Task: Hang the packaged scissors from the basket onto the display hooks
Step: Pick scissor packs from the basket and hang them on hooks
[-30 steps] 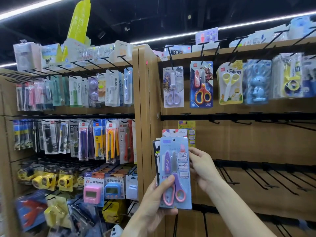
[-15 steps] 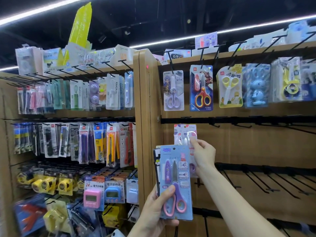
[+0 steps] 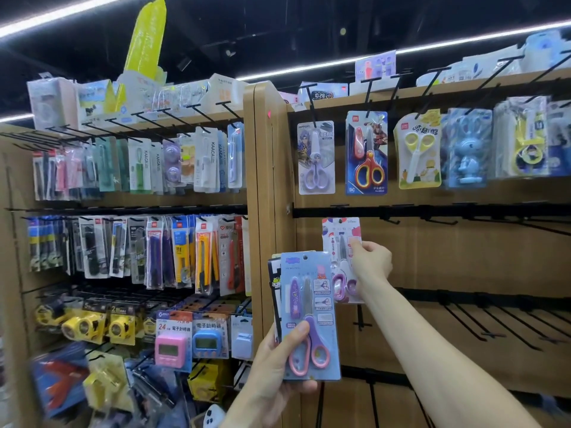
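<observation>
Packaged scissors, two packs in play here. The right hand pinches a white and pink pack by its right edge and holds it up against the wooden back panel, its top just under the black hook rail. Can't tell if the hang hole is on a hook. The left hand grips a blue pack with purple and pink scissors lower down, thumb across the front, with at least one more pack stacked behind it. Above, a row of scissors packs hangs on the top hooks.
</observation>
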A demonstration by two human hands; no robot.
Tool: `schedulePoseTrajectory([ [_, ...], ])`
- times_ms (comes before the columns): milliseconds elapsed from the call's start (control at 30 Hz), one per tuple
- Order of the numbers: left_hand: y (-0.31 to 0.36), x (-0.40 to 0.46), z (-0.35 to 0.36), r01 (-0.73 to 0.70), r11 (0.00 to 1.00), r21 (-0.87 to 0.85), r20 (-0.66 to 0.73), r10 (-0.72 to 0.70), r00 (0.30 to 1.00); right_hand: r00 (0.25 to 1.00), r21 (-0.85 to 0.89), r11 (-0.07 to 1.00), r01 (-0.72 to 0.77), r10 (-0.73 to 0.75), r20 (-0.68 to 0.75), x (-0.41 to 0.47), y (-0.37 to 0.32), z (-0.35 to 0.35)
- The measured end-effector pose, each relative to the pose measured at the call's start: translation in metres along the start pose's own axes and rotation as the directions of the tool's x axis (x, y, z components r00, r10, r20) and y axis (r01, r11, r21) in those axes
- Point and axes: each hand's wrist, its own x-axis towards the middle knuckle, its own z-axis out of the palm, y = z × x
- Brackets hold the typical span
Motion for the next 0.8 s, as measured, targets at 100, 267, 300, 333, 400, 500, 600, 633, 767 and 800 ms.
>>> schedulePoseTrajectory([
  [100,0.002,-0.002,0.001,-0.014,1.0,0.001,-0.021,0.014,1.0,0.999,-0.026,0.999,-0.037,0.037,-0.01,0.013,0.0,0.007],
  [267,0.009,-0.009,0.004,-0.071,0.997,0.034,-0.058,0.073,0.996,0.991,-0.087,0.987,-0.136,0.136,-0.002,0.036,-0.004,0.014],
  [300,0.01,-0.01,0.004,-0.08,0.996,0.033,-0.06,0.082,0.995,0.988,-0.094,0.983,-0.156,0.157,0.005,0.04,-0.003,0.014],
  [333,0.011,-0.01,0.003,-0.087,0.996,0.032,-0.061,0.089,0.994,0.985,-0.098,0.98,-0.172,0.173,-0.002,0.043,0.0,0.013],
  [400,0.013,-0.013,0.002,-0.099,0.994,0.036,-0.064,0.101,0.993,0.987,-0.153,0.975,-0.159,0.154,-0.047,0.05,0.009,0.009],
  [500,0.015,-0.014,0.001,-0.109,0.993,0.041,-0.073,0.112,0.991,0.996,-0.178,0.983,0.04,-0.052,-0.066,0.019,0.009,-0.007],
  [600,0.014,-0.01,0.0,-0.118,0.991,0.065,-0.079,0.123,0.989,0.981,0.069,0.99,0.121,-0.13,0.143,-0.054,0.003,-0.032],
  [633,0.013,-0.009,0.001,-0.122,0.99,0.075,-0.078,0.128,0.989,0.958,0.118,0.985,0.129,-0.154,0.24,-0.075,0.004,-0.04],
  [767,0.007,-0.005,0.008,-0.134,0.985,0.105,-0.078,0.143,0.987,0.878,0.091,0.984,0.154,-0.178,0.444,-0.117,0.014,-0.049],
  [800,0.005,-0.005,0.01,-0.132,0.986,0.103,-0.088,0.141,0.986,0.88,0.089,0.986,0.138,-0.163,0.445,-0.117,0.016,-0.05],
])
